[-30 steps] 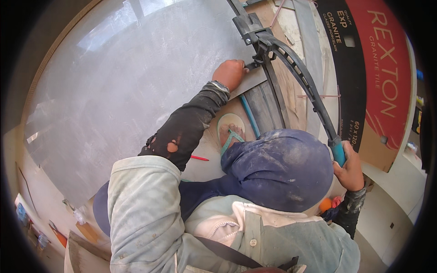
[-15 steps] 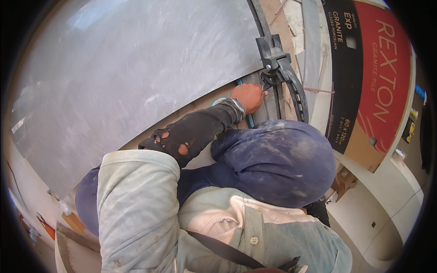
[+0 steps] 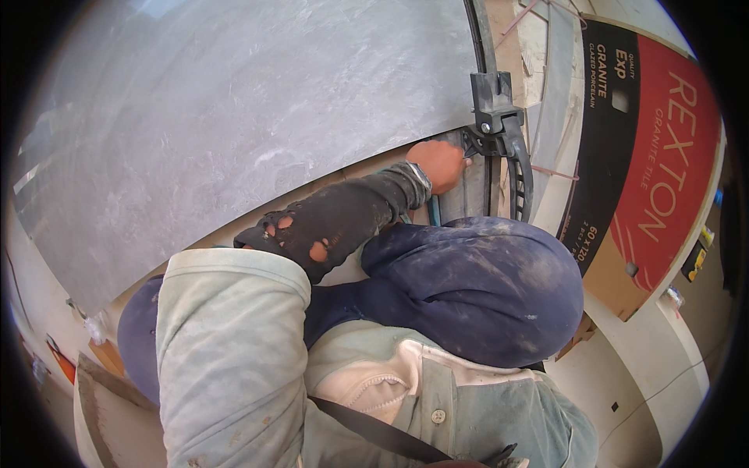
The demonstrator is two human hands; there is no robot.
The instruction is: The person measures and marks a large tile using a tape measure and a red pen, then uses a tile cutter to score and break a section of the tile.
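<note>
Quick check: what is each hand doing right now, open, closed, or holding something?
Left hand: closed, pressed at the black cutter head beside the large grey stone-look tile; a grip cannot be told.
Right hand: not in view.

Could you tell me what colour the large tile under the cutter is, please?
The large tile is grey with faint pale marbling, seen best in the head view.

L hand point(image 3: 438, 165) w/ torn dark sleeve rests on edge of big grey tile point(image 3: 234, 117), just beside black tile cutter head point(image 3: 493, 117) at 1 o'clock. Red-and-black carton point(image 3: 655, 156) at 3 o'clock. Blue-clad knee point(image 3: 484, 288) at centre. R hand not seen.
</note>
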